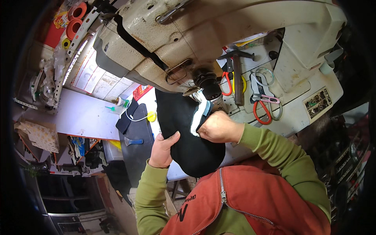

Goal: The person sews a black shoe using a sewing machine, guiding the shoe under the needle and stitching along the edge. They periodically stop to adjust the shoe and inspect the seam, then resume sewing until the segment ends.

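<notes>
Sewing machine (156, 43) overhead, nearest. Left hand (161, 150) with thumb over black cloth (192, 152), apparently gripping its edge, other fingers hidden. White strip (197, 117) atop, running up beneath the machine. Right hand (220, 128) curled closed on cloth beside it. Probably mid-sewing; lower strip seemingly left, stitches indiscernible.

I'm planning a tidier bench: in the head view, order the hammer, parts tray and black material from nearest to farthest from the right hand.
From the right hand:
1. Black material, touching it.
2. Hammer, beyond it, slightly right.
3. Parts tray, far right.
</notes>
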The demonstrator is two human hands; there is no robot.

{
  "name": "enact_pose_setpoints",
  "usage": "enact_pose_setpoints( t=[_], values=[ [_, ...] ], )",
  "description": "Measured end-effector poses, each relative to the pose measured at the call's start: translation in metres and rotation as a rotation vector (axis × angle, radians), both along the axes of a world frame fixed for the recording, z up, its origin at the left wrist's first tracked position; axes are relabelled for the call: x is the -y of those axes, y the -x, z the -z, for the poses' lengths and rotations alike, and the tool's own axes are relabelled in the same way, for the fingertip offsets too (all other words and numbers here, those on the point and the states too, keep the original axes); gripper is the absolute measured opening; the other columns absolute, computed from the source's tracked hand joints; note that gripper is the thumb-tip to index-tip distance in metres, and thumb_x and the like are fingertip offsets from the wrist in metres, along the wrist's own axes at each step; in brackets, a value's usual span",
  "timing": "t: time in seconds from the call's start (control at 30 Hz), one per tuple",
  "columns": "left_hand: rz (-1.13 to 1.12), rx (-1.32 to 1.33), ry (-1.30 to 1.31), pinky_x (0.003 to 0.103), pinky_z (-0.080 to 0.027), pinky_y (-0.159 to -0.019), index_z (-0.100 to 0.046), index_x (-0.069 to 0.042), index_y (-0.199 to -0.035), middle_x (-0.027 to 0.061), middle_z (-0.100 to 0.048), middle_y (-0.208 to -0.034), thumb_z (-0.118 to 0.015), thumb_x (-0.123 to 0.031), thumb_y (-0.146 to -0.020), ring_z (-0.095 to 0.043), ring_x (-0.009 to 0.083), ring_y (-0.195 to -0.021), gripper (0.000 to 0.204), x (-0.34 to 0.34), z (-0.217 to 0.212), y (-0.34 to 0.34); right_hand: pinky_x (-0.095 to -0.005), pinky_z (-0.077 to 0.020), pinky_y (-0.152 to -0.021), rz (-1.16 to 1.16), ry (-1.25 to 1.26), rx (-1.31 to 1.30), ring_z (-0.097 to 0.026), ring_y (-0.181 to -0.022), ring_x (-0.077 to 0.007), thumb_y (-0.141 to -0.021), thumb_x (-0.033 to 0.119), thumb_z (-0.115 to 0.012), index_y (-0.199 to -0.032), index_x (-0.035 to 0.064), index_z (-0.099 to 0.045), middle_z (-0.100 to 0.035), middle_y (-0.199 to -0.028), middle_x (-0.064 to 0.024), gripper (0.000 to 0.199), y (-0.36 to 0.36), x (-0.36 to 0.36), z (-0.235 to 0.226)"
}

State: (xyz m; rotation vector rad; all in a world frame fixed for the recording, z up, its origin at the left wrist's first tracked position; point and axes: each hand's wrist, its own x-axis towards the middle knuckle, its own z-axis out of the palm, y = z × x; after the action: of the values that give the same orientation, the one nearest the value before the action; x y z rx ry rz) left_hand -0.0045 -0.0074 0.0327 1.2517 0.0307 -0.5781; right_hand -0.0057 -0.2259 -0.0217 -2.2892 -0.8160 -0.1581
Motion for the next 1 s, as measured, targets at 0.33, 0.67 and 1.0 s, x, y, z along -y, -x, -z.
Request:
enact_pose_setpoints(
  t=[0.33,0.67,1.0],
  values=[
    [0.038,-0.166,0.181,0.037,-0.049,-0.094,-0.052,0.002,-0.125,0.0118,-0.061,-0.118,-0.054,-0.002,-0.091,-0.061,0.0221,-0.106,0.034,0.006,0.015,0.002,-0.0191,-0.0438,-0.055,-0.204,-1.041,-0.926,-0.051,-0.062,-0.0043,-0.087,0.015,-0.066,-0.102,-0.0001,-0.066,-0.06,-0.08,0.0018,0.022,0.014,0.012,0.007],
    [-0.316,0.23,-0.332,0.029,-0.041,-0.097,-0.043,0.003,-0.13,0.0121,-0.05,-0.128,-0.061,0.005,-0.08,-0.054,0.0191,-0.104,0.052,0.002,0.011,0.001,-0.0348,-0.0408,-0.05,0.192,-0.83,-0.658,-0.045,-0.052,-0.0123,-0.084,0.022,-0.062,-0.065,-0.0071,-0.053,-0.046,-0.054,-0.0149,0.036,0.017,-0.018,0.002],
    [-0.236,-0.268,0.04,0.028,-0.05,-0.083,-0.055,0.002,-0.115,0.0073,-0.064,-0.103,-0.069,-0.008,-0.083,-0.063,0.0157,-0.091,0.036,0.054,0.033,-0.001,-0.0243,-0.0368,-0.043,0.063,-0.867,-0.856,-0.046,-0.049,-0.0046,-0.091,0.018,-0.059,-0.072,-0.0022,-0.06,-0.053,-0.055,0.001,0.028,0.016,-0.001,-0.003]
  ],
)
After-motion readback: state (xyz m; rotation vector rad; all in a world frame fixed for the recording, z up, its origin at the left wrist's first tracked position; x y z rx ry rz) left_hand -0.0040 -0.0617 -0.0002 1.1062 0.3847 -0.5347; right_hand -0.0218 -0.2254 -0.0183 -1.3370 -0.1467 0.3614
